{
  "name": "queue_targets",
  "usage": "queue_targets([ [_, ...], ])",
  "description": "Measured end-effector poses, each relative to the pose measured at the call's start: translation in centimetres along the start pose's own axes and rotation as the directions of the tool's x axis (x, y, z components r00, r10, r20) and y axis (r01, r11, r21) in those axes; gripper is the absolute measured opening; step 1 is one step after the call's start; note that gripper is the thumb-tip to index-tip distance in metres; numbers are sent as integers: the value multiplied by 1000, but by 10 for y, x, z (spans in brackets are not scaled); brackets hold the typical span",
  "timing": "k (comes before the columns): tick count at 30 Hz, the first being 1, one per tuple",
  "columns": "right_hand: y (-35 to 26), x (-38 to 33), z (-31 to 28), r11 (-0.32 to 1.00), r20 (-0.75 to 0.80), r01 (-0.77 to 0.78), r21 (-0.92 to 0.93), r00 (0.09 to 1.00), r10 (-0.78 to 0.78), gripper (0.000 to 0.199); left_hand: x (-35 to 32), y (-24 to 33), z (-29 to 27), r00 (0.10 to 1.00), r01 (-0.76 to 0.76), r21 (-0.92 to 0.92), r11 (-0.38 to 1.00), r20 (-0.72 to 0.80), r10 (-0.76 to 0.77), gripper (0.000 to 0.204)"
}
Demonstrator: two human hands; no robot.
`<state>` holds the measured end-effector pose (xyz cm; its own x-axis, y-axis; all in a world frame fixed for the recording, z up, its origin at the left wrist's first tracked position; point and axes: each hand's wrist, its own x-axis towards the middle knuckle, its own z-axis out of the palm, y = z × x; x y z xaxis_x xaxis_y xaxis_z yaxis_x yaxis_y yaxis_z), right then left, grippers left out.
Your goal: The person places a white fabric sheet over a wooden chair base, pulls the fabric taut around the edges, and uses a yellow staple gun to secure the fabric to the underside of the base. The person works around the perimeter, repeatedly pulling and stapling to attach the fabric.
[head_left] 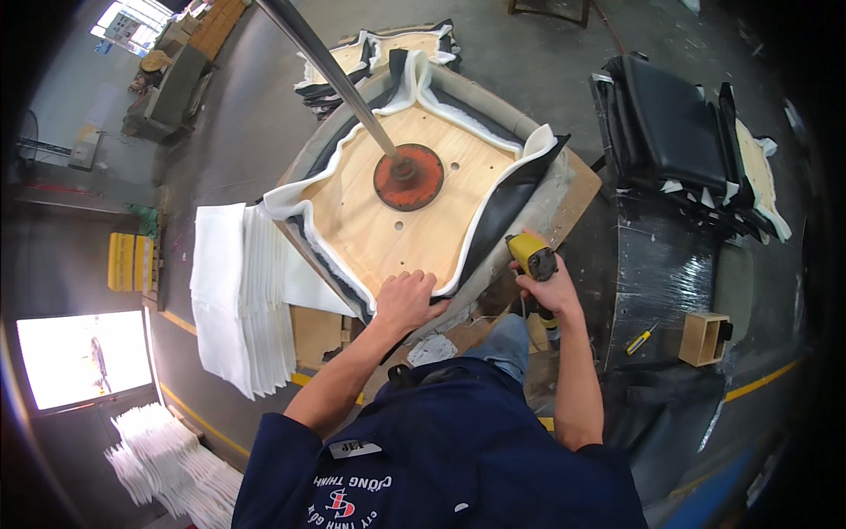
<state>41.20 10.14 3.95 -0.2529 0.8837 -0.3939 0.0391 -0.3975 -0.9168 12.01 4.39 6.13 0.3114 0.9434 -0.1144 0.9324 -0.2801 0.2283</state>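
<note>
So the seat (pixel 397 203) sat upside down on the surface (pixel 577 189), plywood side up, pinned in the middle by a red press disc (pixel 409 176) on a long steel rod (pixel 326 66). Black cover (pixel 502 212) and white foam (pixel 291 198) were folded up over the rim all the way round.

The left hand (pixel 407 300) was closed down on the near edge, fingers curled over the cover and pressing it onto the wood. The right hand (pixel 548 291) was wrapped tight around a yellow staple gun (pixel 531 256), nose aimed at the edge just beside the left hand.

What worried me: those two hands were really near each other. If the gun slipped or fired a bit off, the left fingers were right in the line. And if the left grip eased, the cover could spring back and wrinkle, so a staple would lock in a pucker.

Around it: a stack of white foam sheets (pixel 238 300) to the left, finished black cushions (pixel 679 132) piled to the right, a small wooden box (pixel 703 338) and a yellow screwdriver (pixel 641 339) on the wrapped bench (pixel 661 273). The rod ran across the far side of the seat, so reaching over there looked awkward.
</note>
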Motion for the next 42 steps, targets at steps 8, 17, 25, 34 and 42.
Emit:
queue_targets([
  [8, -7, -49, 36, 999, 12, -35, 28, 999, 35, 89, -2, -17, 18, 948, -293, -31, 956, -140, 286, 25],
  [17, 0, -59, 65, 997, 44, -68, -48, 997, 70, 86, 4, -24, 24, 985, -51, -187, 981, -170, 19, 33],
  [25, -21, -52, 75, 982, 40, -117, -148, 991, 124, 86, 14, -46, 27, 898, -334, -84, 939, -330, 290, 33],
  [34, -47, -32, 109, 954, 145, -188, -234, 963, 226, 87, 26, -72, 42, 922, -228, -159, 960, -351, 161, 35],
  [42, -48, 0, 139, 904, 77, -259, -339, 950, 301, 84, 35, -83, 55, 932, -148, -233, 961, -358, 57, 35],
])
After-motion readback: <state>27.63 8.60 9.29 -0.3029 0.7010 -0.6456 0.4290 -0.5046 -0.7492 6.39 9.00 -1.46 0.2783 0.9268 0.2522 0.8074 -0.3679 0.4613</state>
